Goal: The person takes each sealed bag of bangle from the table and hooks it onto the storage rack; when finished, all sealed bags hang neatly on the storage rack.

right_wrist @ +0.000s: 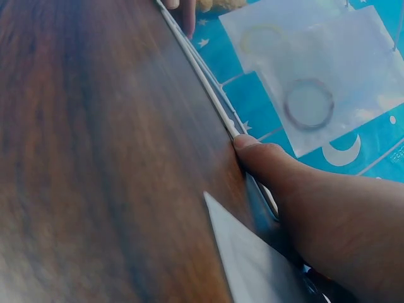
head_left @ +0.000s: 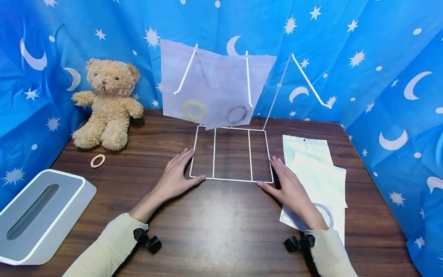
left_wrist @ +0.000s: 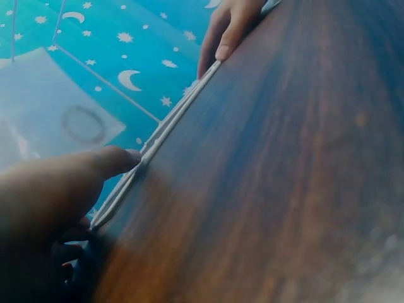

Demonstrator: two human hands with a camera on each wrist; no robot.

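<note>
The gray-topped tissue box (head_left: 45,214) at far left shows only in the head view. My left hand (head_left: 175,175) is unclenched, fingers extended at the left side of the white wire display rack (head_left: 250,154), thumb touching its front bar (head_left: 228,179). The rack stands between my hands; two translucent zip bags (head_left: 230,82) hang from it. My right hand (head_left: 288,187), likewise unclenched, touches the right front corner. The right wrist view shows the yellow ring (head_left: 185,110) and dark ring (right_wrist: 286,105); the left wrist view, only the dark one.

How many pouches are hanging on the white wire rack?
2: the yellow-ring pouch on the left prong, and the dark-ring pouch on the middle prong. Others could be hidden behind them.
</note>
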